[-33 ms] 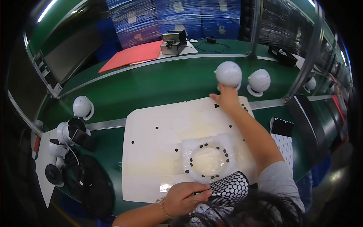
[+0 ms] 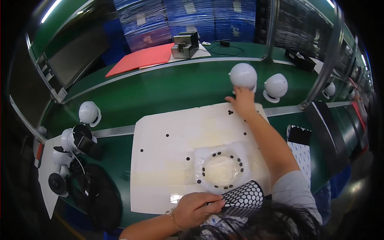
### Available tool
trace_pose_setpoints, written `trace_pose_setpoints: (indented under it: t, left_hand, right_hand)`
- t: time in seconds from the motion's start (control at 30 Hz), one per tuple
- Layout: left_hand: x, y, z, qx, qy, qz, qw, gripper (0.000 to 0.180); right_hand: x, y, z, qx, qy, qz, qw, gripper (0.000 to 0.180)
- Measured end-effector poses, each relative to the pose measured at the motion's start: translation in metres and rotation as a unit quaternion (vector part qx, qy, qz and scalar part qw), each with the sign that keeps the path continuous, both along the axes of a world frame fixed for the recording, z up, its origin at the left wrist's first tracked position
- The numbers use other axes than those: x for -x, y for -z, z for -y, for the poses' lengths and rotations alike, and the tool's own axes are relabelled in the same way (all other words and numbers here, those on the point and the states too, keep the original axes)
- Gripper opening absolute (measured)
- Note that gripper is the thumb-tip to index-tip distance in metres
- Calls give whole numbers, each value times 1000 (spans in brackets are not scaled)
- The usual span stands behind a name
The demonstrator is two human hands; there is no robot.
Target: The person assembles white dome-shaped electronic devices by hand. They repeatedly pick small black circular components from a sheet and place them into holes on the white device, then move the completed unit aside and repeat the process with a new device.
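My left hand (image 2: 197, 210) is closed on the edge of a curled black adhesive sheet (image 2: 244, 197), pinching it between thumb and fingers. Rows of round holes in the sheet show white. My right hand (image 2: 243, 102) reaches far forward with its fingertips against the low front of a white, ball-shaped device (image 2: 243, 75) on a round base. Its thumb sticks out to the left, off the device; the hand hides part of the base. Between my arms lies a cream board (image 2: 160, 172) with scattered black round pads (image 2: 188, 159) and a clear-taped ring (image 2: 199, 168).
Another white device (image 2: 276, 85) stands just right on the green belt (image 2: 172, 84); one more (image 2: 89, 113) stands at left. White devices with black discs (image 2: 57, 184) and a black bag (image 2: 105, 188) crowd the left. Right lies a black-and-white strip (image 2: 299, 150). A metal rail (image 2: 290, 110) crosses ahead.
My right hand and the ball-shaped device at its fingertips have shifted very slightly forward. My left hand keeps its hold on the sheet.
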State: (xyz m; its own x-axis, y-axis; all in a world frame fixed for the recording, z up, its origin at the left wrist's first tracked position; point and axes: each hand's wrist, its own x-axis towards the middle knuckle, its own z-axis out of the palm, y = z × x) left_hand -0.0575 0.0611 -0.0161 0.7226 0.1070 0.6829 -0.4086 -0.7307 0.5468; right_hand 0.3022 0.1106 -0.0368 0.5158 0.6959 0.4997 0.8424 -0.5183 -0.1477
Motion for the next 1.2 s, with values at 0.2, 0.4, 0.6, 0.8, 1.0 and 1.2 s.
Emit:
trace_pose_setpoints:
  t: [0.2, 0.4, 0.6, 0.8, 1.0, 1.2]
  left_hand:
    - [-7, 3, -5, 5, -11, 10, 1000, 36]
    - [2, -9, 4, 13, -23, -32, 999, 38]
    - [-2, -9, 15, 55, -35, -14, 998, 34]
    - [2, -4, 18, 108, -65, -22, 992, 32]
    - [2, 2, 18, 117, -78, 4, 990, 32]
    - [3, -8, 19, 122, -58, -44, 990, 25]
  right_hand:
    - [-15, -40, 19, -162, -128, -22, 978, 26]
    - [99, -96, 104, -291, -229, -587, 719, 22]
    - [147, -64, 149, -197, -235, -665, 681, 21]
    - [155, -62, 165, -173, -269, -341, 884, 33]
    - [190, -112, 188, -48, -437, -100, 892, 42]
    - [203, -86, 186, -70, -454, -113, 881, 36]
